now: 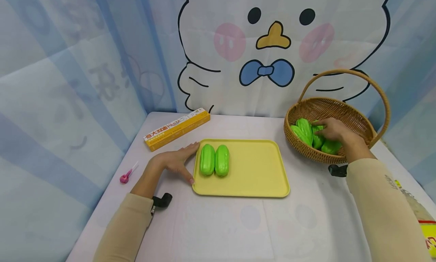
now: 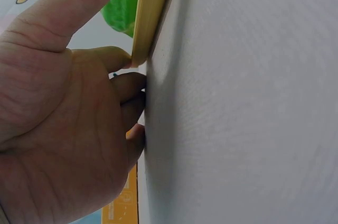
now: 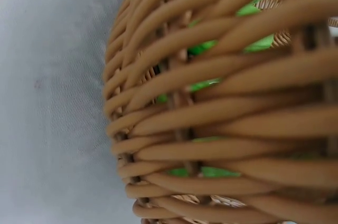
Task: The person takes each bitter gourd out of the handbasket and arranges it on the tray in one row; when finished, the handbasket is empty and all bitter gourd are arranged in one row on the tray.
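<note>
My left hand (image 1: pixel 177 160) rests at the left edge of a yellow tray (image 1: pixel 252 171), fingers stretched and thumb spread apart. In the left wrist view a fingertip touches the rim of the tray (image 2: pixel 149 12). Two glossy green ribbed vegetables (image 1: pixel 207 159) lie side by side on the tray's left part. My right hand (image 1: pixel 335 130) reaches into a brown wicker basket (image 1: pixel 354 116), finger and thumb about the upper end of a green vegetable (image 1: pixel 318 141). Several more green vegetables (image 1: pixel 304 127) lie around it. Basket weave (image 3: pixel 222 118) hides the right hand in the right wrist view.
A yellow pasta box (image 1: pixel 177 129) lies behind my left hand. Left of the forearm is a pink lollipop (image 1: pixel 125 177). The basket's tall handle (image 1: pixel 383 97) arches over its right side. A bag with yellow and red print (image 1: pixel 427 228) sits at the right edge.
</note>
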A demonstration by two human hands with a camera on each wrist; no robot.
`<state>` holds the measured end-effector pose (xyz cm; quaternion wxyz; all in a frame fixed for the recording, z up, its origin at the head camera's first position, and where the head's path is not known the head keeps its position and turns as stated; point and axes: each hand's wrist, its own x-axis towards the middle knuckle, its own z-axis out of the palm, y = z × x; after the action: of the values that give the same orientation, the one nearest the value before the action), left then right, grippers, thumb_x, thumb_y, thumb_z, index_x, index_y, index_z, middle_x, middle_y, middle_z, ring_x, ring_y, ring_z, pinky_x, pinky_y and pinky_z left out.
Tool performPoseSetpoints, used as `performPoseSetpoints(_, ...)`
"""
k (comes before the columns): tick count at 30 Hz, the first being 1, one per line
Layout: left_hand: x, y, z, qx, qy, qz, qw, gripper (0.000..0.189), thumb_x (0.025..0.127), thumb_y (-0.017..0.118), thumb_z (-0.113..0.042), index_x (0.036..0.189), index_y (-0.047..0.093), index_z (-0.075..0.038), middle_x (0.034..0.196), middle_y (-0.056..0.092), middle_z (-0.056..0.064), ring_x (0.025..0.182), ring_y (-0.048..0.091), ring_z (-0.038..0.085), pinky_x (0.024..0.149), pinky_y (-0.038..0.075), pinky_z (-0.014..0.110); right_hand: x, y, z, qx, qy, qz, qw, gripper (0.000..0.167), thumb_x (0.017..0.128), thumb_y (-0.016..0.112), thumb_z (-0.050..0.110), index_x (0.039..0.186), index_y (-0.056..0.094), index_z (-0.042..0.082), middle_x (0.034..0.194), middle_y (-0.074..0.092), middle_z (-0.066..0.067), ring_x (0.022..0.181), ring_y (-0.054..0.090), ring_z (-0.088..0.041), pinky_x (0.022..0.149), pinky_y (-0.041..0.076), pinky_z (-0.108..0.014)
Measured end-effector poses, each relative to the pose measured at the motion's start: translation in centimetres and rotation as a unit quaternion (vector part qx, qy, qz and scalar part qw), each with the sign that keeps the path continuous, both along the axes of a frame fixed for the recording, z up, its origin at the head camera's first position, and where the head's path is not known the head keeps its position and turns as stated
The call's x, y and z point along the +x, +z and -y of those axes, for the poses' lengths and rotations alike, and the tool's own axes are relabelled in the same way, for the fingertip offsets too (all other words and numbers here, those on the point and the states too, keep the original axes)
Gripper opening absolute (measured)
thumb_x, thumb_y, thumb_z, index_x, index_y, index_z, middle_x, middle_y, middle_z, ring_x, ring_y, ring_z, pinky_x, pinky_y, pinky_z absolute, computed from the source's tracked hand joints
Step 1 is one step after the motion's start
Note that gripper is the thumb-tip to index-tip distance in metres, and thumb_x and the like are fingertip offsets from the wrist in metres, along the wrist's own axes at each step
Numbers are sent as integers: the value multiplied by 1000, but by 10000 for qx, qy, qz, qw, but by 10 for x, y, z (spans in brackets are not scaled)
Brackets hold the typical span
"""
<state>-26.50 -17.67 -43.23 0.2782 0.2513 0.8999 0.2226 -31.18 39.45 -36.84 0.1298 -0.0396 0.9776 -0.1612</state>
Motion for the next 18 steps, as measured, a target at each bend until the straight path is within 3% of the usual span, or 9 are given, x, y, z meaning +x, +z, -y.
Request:
performPoseSetpoints(8,0,-1,0,21,-12,2,10000,150,64,96,-56,169,-3,-16,177,-5,5,164,-4,27,133,3,51,1,0,1,-308,-181,-175,9992,50,104,62,17,149,51,-2,154,34,-42,137,36,-60,107,38,-72)
performPoseSetpoints(18,-1,-1,0,-2,10,16,10000,151,63,96,-57,169,-4,-17,177,-5,4,164,-5,26,133,3,51,5,2,-2,-615,-550,-419,9957,53,103,64,24,148,53,-1,155,31,-43,139,34,-58,99,43,-66)
